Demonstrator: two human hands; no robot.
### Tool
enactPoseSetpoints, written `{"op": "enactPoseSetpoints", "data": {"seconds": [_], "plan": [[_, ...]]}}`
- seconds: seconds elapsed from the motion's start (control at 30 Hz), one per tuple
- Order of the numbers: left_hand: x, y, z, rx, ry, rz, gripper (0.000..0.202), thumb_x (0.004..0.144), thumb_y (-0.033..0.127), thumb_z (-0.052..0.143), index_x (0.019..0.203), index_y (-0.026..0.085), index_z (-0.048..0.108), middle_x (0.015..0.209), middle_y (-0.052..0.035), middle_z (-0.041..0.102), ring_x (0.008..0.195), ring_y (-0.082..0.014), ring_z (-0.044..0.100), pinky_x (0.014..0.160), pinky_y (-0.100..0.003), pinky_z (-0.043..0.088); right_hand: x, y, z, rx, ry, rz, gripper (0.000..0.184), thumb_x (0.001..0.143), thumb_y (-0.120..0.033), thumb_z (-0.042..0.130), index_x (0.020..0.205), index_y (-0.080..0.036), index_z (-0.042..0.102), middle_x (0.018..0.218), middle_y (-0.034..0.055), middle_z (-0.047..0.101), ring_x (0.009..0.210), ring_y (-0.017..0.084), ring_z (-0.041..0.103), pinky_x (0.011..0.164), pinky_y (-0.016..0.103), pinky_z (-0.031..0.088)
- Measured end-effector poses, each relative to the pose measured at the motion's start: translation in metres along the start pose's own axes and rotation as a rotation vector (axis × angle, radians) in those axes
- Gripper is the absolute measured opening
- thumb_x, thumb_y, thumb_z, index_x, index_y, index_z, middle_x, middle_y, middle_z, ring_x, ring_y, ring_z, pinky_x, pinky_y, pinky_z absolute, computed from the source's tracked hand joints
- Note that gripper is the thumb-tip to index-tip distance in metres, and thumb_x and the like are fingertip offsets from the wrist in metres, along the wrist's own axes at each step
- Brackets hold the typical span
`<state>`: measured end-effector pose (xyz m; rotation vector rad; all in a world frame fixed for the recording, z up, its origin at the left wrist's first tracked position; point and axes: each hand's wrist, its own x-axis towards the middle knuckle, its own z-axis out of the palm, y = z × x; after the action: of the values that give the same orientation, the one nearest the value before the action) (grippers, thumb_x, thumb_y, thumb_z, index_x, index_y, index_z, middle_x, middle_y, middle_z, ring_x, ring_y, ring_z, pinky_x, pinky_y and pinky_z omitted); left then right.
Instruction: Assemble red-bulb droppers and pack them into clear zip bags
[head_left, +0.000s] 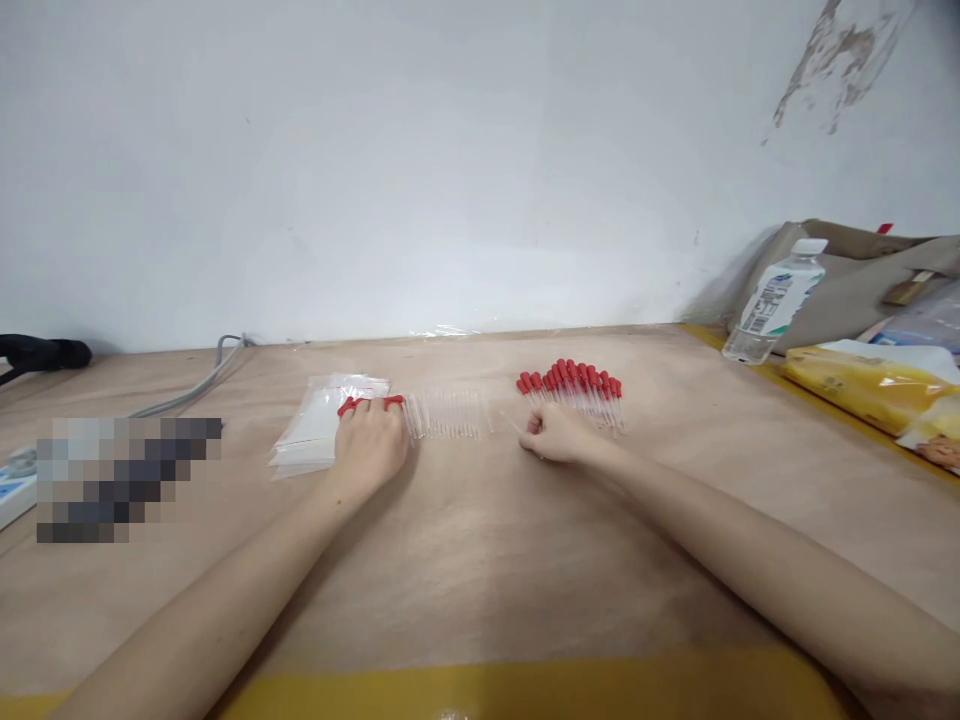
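Ok, R grip point(551, 432) w/ tube point(513, 421)

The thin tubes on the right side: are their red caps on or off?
On: red caps sit at the far ends of the clear tubes. Where the right hand hides them, I cannot tell.

Your left hand point(373, 440) and right hand point(556, 432) were bare, as were your tapering left forearm point(262, 572) and right forearm point(712, 522), a small spot point(339, 502) marking the left wrist point(354, 484).
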<state>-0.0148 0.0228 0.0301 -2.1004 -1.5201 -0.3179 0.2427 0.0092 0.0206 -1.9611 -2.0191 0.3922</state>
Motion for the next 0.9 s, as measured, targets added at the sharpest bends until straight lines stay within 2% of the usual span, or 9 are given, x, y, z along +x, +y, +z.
{"op": "enactPoseSetpoints", "data": {"seconds": [0.1, 0.2, 0.3, 0.4, 0.5, 0.57, 0.7, 0.8, 0.9], "plan": [[-0.001, -0.005, 0.007, 0.051, -0.073, -0.033, 0.013, 0.072, 0.024, 0.055, 0.07, 0.012, 0.061, 0.077, -0.0165, 0.062, 0.078, -0.0333, 0.059, 0.066, -0.041, 0.044, -0.011, 0.01, 0.0, 0.054, -0.02, -0.044, 0.006, 0.066, -0.027, 0.06, 0.07, -0.023, 0.064, 0.073, 0.0009, 0.066, 0.063, 0.016, 0.058, 0.05, 0.024, 0.034], [-0.004, -0.004, 0.009, 0.068, -0.096, -0.035, 0.011, 0.073, 0.017, 0.053, 0.065, 0.013, 0.058, 0.071, -0.0133, 0.061, 0.074, -0.0299, 0.059, 0.065, -0.038, 0.043, -0.018, 0.014, 0.004, 0.079, 0.034, -0.063, 0.013, 0.067, -0.034, 0.063, 0.073, -0.023, 0.064, 0.074, 0.0017, 0.065, 0.063, 0.015, 0.056, 0.049, 0.024, 0.03], [-0.006, 0.0, 0.002, 0.08, -0.09, -0.023, 0.018, 0.075, 0.006, 0.044, 0.066, 0.011, 0.059, 0.07, -0.0138, 0.06, 0.074, -0.0283, 0.058, 0.064, -0.037, 0.041, -0.023, 0.012, 0.01, 0.085, 0.105, -0.046, 0.022, 0.071, -0.044, 0.061, 0.074, -0.023, 0.062, 0.074, 0.0011, 0.064, 0.065, 0.016, 0.055, 0.05, 0.024, 0.028], [-0.007, 0.01, -0.007, 0.063, -0.052, 0.026, 0.021, 0.076, 0.003, 0.04, 0.076, 0.008, 0.06, 0.079, -0.0167, 0.06, 0.079, -0.0293, 0.056, 0.067, -0.039, 0.041, -0.029, 0.012, 0.014, 0.047, 0.149, -0.059, 0.019, 0.078, -0.041, 0.055, 0.075, -0.023, 0.06, 0.074, -0.0002, 0.064, 0.067, 0.015, 0.055, 0.052, 0.025, 0.026], [-0.01, 0.029, -0.009, -0.167, 0.01, 0.205, 0.021, 0.085, 0.014, 0.041, 0.081, 0.01, 0.061, 0.084, -0.0141, 0.059, 0.083, -0.0272, 0.054, 0.073, -0.039, 0.043, -0.032, 0.02, 0.015, -0.015, 0.21, -0.112, 0.016, 0.08, -0.035, 0.053, 0.073, -0.022, 0.058, 0.078, 0.0009, 0.063, 0.071, 0.016, 0.054, 0.054, 0.026, 0.027], [-0.014, 0.043, -0.005, -0.408, -0.008, 0.287, 0.021, 0.087, 0.021, 0.043, 0.083, 0.012, 0.061, 0.083, -0.0103, 0.058, 0.081, -0.0228, 0.054, 0.073, -0.035, 0.044, -0.031, 0.029, 0.015, -0.017, 0.232, -0.174, 0.014, 0.08, -0.032, 0.055, 0.072, -0.02, 0.057, 0.08, 0.0024, 0.062, 0.074, 0.017, 0.054, 0.058, 0.026, 0.03], [-0.018, 0.059, 0.008, -0.69, 0.008, 0.301, 0.031, 0.081, 0.037, 0.058, 0.102, 0.015, 0.062, 0.103, -0.0107, 0.056, 0.098, -0.0242, 0.051, 0.084, -0.038, 0.044, -0.028, 0.041, 0.016, 0.118, 0.242, -0.3, 0.014, 0.074, -0.031, 0.061, 0.08, -0.019, 0.059, 0.081, 0.0029, 0.061, 0.078, 0.017, 0.054, 0.066, 0.027, 0.038], [-0.017, 0.061, 0.016, -0.734, 0.019, 0.3, 0.024, 0.079, 0.037, 0.061, 0.093, 0.02, 0.068, 0.113, -0.0108, 0.052, 0.108, -0.0272, 0.047, 0.09, -0.043, 0.041, -0.026, 0.042, 0.019, 0.173, 0.24, -0.315, 0.021, 0.072, -0.036, 0.065, 0.085, -0.02, 0.061, 0.082, 0.0027, 0.061, 0.08, 0.018, 0.054, 0.069, 0.029, 0.039], [-0.016, 0.06, 0.019, -0.777, 0.054, 0.264, 0.013, 0.08, 0.029, 0.061, 0.081, 0.019, 0.07, 0.108, -0.0096, 0.055, 0.105, -0.0254, 0.05, 0.089, -0.042, 0.041, -0.023, 0.041, 0.023, 0.182, 0.257, -0.293, 0.014, 0.074, -0.033, 0.064, 0.074, -0.019, 0.061, 0.077, 0.0029, 0.06, 0.076, 0.018, 0.054, 0.067, 0.029, 0.039]]}}
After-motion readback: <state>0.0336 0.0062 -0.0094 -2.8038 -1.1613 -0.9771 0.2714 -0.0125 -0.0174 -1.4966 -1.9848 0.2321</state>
